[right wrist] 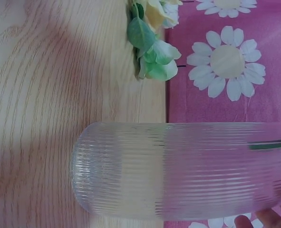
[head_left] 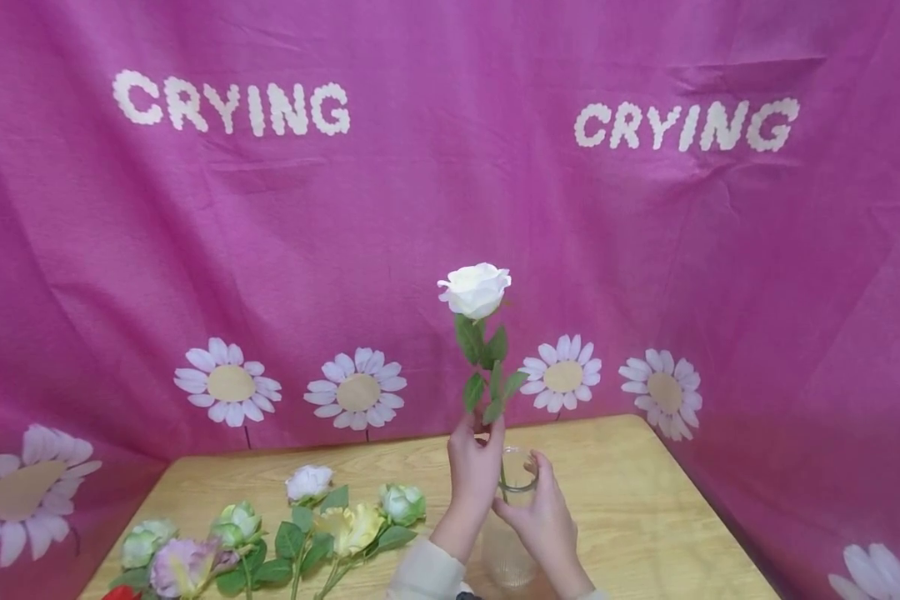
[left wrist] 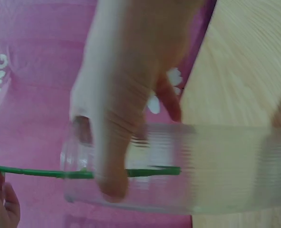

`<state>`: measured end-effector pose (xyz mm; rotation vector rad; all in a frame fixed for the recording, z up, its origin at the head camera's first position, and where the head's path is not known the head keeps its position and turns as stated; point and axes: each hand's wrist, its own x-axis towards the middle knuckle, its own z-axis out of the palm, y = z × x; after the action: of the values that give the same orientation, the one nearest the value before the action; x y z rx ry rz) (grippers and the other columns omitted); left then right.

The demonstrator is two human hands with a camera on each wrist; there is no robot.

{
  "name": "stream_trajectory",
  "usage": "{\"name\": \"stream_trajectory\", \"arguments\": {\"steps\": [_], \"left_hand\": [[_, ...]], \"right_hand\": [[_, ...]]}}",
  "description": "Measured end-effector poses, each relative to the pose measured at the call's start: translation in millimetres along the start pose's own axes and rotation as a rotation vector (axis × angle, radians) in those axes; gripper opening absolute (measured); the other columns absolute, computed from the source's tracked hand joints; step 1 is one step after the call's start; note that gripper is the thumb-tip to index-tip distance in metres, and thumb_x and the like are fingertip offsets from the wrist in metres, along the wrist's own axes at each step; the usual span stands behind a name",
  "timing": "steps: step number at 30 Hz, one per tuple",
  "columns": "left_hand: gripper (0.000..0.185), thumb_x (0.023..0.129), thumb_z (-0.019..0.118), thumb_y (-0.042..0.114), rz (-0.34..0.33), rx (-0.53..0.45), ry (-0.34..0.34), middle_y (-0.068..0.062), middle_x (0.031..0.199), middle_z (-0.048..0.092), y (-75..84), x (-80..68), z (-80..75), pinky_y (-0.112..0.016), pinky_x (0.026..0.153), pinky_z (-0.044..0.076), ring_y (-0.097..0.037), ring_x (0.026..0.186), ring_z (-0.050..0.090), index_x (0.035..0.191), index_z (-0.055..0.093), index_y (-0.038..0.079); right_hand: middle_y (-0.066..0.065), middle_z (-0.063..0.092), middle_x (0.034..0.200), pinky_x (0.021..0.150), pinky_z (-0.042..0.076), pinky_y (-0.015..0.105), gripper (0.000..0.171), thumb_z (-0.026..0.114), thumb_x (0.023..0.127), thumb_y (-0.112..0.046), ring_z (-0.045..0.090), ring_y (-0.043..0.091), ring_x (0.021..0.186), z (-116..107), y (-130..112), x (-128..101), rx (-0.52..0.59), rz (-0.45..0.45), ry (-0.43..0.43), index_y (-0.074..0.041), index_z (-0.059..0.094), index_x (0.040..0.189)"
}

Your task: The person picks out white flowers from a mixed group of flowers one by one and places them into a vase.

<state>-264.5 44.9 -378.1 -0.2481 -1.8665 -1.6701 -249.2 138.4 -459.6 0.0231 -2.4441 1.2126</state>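
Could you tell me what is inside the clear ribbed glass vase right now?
Inside the glass vase only the green stem of the white rose shows, its end just past the rim. The hands cover part of the vase, so the rest is hidden.

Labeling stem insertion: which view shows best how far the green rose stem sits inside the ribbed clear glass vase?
Left wrist view: the green rose stem visibly ends partway inside the ribbed clear glass vase. Right wrist view catches only a stem sliver near the rim. Head view has both hands covering the vase.
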Motion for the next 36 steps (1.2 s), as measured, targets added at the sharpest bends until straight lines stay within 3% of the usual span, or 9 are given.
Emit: {"name": "stream_trajectory", "arguments": {"steps": [5, 11, 16, 20, 24, 30, 36], "left_hand": [[0.005, 0.079, 0.063, 0.010, 0.046, 0.214, -0.035, 0.004, 0.074, 0.063, -9.3, -7.3, -4.5, -0.021, 0.047, 0.039, -0.008, 0.063, 0.056, 0.084, 0.062, 0.012], [0.007, 0.072, 0.066, 0.012, 0.247, 0.455, -0.052, 0.003, 0.067, 0.062, -19.8, -12.7, -9.3, -0.028, 0.054, 0.040, -0.011, 0.057, 0.056, 0.077, 0.062, 0.013], [0.006, 0.068, 0.067, 0.013, 0.336, 0.572, -0.056, 0.006, 0.064, 0.059, -23.7, -16.9, -12.4, -0.035, 0.062, 0.041, -0.010, 0.057, 0.054, 0.071, 0.062, 0.013], [0.008, 0.065, 0.068, 0.015, 0.385, 0.627, -0.035, 0.005, 0.065, 0.058, -25.3, -20.4, -14.0, -0.032, 0.060, 0.038, -0.012, 0.060, 0.055, 0.070, 0.062, 0.012], [0.011, 0.065, 0.068, 0.018, 0.378, 0.675, -0.047, 0.005, 0.066, 0.058, -27.0, -22.9, -15.5, -0.031, 0.060, 0.038, -0.013, 0.061, 0.055, 0.072, 0.063, 0.011], [0.012, 0.069, 0.068, 0.022, 0.323, 0.774, -0.132, 0.005, 0.069, 0.058, -27.2, -26.6, -17.9, -0.034, 0.065, 0.040, -0.014, 0.063, 0.054, 0.074, 0.063, 0.013], [0.013, 0.072, 0.067, 0.027, 0.319, 0.854, -0.185, 0.005, 0.075, 0.061, -25.8, -28.7, -19.3, -0.034, 0.068, 0.041, -0.014, 0.067, 0.056, 0.077, 0.062, 0.016]], "right_hand": [[0.018, 0.054, 0.118, 0.074, 0.045, 0.052, 0.083, 0.077, 0.063, -0.025, 0.051, 0.038, 0.104, -1.4, -1.2, 0.0, -0.007, -0.001, -0.005, -0.001, 0.033, 0.128], [0.017, 0.053, 0.119, 0.076, 0.045, 0.052, 0.083, 0.078, 0.063, -0.028, 0.051, 0.038, 0.105, -2.4, -1.8, 0.3, -0.026, 0.001, 0.000, -0.001, 0.033, 0.129], [0.019, 0.053, 0.119, 0.077, 0.044, 0.053, 0.084, 0.078, 0.063, -0.027, 0.050, 0.039, 0.105, -0.9, -0.2, 0.2, -0.027, -0.014, 0.005, 0.000, 0.033, 0.129], [0.020, 0.054, 0.117, 0.074, 0.046, 0.051, 0.084, 0.079, 0.063, -0.026, 0.052, 0.040, 0.102, -0.1, -0.3, -0.7, -0.039, -0.034, 0.016, 0.000, 0.034, 0.128], [0.020, 0.054, 0.116, 0.073, 0.046, 0.052, 0.083, 0.079, 0.063, -0.026, 0.052, 0.040, 0.102, -0.1, -0.9, -1.0, -0.036, -0.039, 0.016, 0.000, 0.034, 0.128], [0.021, 0.054, 0.115, 0.077, 0.044, 0.053, 0.082, 0.079, 0.062, -0.019, 0.052, 0.040, 0.102, 0.4, 0.9, 0.1, -0.032, -0.043, 0.019, 0.001, 0.034, 0.127], [0.023, 0.052, 0.117, 0.077, 0.044, 0.054, 0.082, 0.078, 0.062, -0.018, 0.051, 0.041, 0.103, 1.2, 1.8, 0.3, -0.035, -0.044, 0.015, 0.001, 0.033, 0.128]]}}
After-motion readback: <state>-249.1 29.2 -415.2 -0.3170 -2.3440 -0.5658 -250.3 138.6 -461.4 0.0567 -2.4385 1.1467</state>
